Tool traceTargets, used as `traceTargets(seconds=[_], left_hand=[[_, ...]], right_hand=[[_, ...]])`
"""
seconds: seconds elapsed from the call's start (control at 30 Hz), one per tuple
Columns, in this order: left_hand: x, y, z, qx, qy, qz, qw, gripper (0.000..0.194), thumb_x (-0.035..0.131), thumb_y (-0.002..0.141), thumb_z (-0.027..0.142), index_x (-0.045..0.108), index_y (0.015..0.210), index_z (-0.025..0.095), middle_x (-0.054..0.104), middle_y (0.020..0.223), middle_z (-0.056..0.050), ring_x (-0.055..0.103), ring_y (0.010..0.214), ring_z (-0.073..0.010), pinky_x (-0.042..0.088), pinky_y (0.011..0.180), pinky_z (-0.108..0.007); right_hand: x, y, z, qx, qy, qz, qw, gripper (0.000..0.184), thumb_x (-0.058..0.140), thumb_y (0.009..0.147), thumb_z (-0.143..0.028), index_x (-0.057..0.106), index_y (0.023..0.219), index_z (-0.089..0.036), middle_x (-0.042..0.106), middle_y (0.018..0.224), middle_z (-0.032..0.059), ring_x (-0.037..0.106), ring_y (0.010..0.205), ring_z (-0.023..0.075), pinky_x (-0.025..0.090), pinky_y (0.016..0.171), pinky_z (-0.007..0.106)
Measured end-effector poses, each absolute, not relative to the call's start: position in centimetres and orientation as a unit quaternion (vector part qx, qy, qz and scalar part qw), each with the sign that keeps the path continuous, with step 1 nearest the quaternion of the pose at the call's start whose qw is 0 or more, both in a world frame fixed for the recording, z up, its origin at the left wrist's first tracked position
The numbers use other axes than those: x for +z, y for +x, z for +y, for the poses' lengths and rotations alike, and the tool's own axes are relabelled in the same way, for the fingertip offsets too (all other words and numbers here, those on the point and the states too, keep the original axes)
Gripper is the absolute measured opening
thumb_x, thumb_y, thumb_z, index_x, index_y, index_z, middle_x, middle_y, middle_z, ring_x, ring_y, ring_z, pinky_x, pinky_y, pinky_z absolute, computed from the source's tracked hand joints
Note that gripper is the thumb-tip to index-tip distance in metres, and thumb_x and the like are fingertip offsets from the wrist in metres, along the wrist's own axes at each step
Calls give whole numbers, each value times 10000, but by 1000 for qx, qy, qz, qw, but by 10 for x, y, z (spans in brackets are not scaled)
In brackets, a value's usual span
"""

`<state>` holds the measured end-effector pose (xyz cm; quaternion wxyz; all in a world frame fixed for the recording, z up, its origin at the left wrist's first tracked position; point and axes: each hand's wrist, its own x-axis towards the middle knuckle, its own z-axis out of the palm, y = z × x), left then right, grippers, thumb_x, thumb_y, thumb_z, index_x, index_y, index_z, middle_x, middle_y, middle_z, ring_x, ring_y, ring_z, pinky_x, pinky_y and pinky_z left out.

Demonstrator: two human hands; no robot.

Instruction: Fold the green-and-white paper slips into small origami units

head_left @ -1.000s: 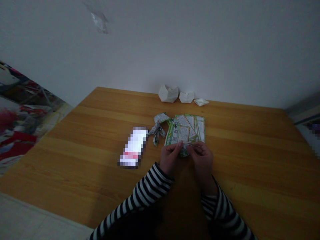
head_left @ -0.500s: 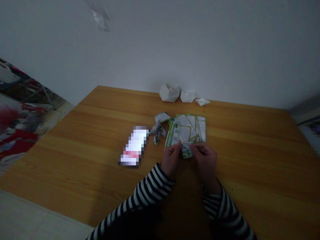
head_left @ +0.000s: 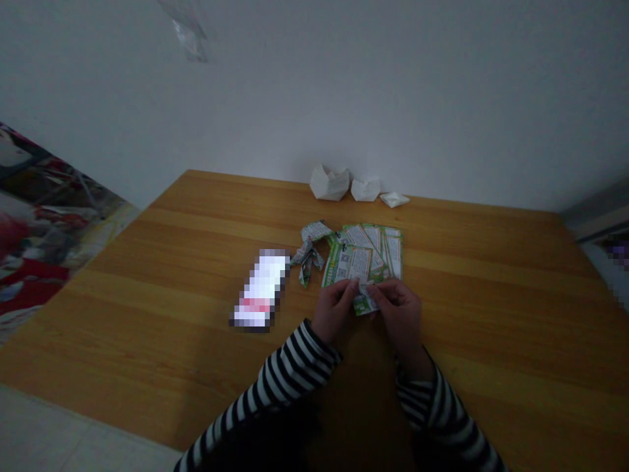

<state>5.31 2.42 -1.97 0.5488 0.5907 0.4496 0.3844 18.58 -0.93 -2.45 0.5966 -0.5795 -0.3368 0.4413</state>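
Note:
Both my hands pinch a small folded piece of green-and-white printed paper [head_left: 364, 301] just above the wooden table [head_left: 147, 295]. My left hand [head_left: 335, 309] grips its left side with thumb and fingers closed. My right hand [head_left: 399, 311] grips its right side the same way. Just beyond them lies a fanned stack of green printed leaflets [head_left: 366, 255]. Left of the stack sit crumpled folded pieces of the same paper [head_left: 309, 249].
A blurred white rectangular object [head_left: 260, 288] lies left of my hands. Three white folded paper shapes [head_left: 330, 182] stand by the wall at the table's far edge. Colourful fabric [head_left: 34, 229] lies off the table's left side. Pale floor shows at lower left.
My hands have shifted slightly while working the small paper; its lower corner now sticks out between them. Nothing else on the table has moved.

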Motion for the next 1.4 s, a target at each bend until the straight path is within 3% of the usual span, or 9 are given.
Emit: traceTargets(seconds=[0.1, 0.23, 0.37, 0.6, 0.87, 1.03, 1.23, 1.4], left_hand=[[-17, 53, 23, 393, 603, 466, 514, 434, 484, 872, 475, 590, 614, 143, 468, 573, 20, 416, 562, -109, 348, 542, -222], [-15, 52, 21, 421, 588, 500, 477, 455, 493, 860, 493, 616, 605, 137, 493, 551, 11, 427, 538, -114, 347, 520, -225], [-13, 53, 19, 439, 571, 505, 476, 488, 485, 850, 531, 618, 604, 132, 525, 559, 1, 449, 540, -119, 365, 526, -225], [-16, 53, 17, 424, 610, 492, 454, 449, 458, 889, 455, 557, 587, 138, 435, 540, 24, 400, 530, -101, 341, 518, -216], [-16, 50, 23, 403, 632, 502, 432, 366, 483, 878, 367, 610, 633, 127, 507, 553, 7, 465, 545, -116, 367, 523, -210], [-12, 50, 21, 382, 650, 482, 445, 327, 505, 863, 340, 646, 665, 120, 579, 582, -10, 518, 569, -131, 395, 545, -212], [-17, 51, 21, 386, 623, 471, 490, 354, 508, 869, 376, 632, 650, 126, 576, 585, -2, 515, 586, -132, 415, 567, -217], [-20, 50, 26, 375, 602, 436, 554, 307, 547, 848, 378, 686, 743, 125, 661, 695, -25, 584, 691, -161, 463, 665, -238]], right_hand=[[-22, 186, -10, 438, -574, -344, 600, 217, 750, 691, -373, 641, 728, -189, 689, 651, 4, 637, 582, 147, 514, 549, 243], [-24, 188, -11, 433, -557, -339, 622, 290, 589, 830, -466, 642, 929, -199, 676, 679, 6, 625, 567, 141, 500, 523, 236], [-28, 190, -12, 499, -512, -335, 614, 356, 478, 883, -523, 582, 782, -198, 603, 520, -26, 541, 387, 115, 424, 384, 213], [-21, 189, -11, 529, -526, -439, 500, 350, 572, 840, -481, 532, 642, -195, 599, 434, -29, 540, 334, 117, 394, 333, 198], [-25, 190, -5, 526, -532, -438, 499, 382, 556, 812, -532, 541, 637, -193, 587, 477, -27, 575, 405, 139, 470, 401, 241], [-23, 190, -4, 480, -552, -447, 514, 347, 674, 717, -467, 541, 581, -176, 535, 503, -38, 523, 449, 111, 430, 408, 210], [-23, 187, -8, 520, -542, -411, 517, 320, 655, 745, -450, 529, 625, -182, 496, 481, -55, 486, 358, 104, 394, 346, 215], [-24, 193, -5, 471, -534, -482, 511, 328, 652, 755, -406, 525, 564, -173, 472, 515, -46, 455, 459, 94, 380, 424, 201]])
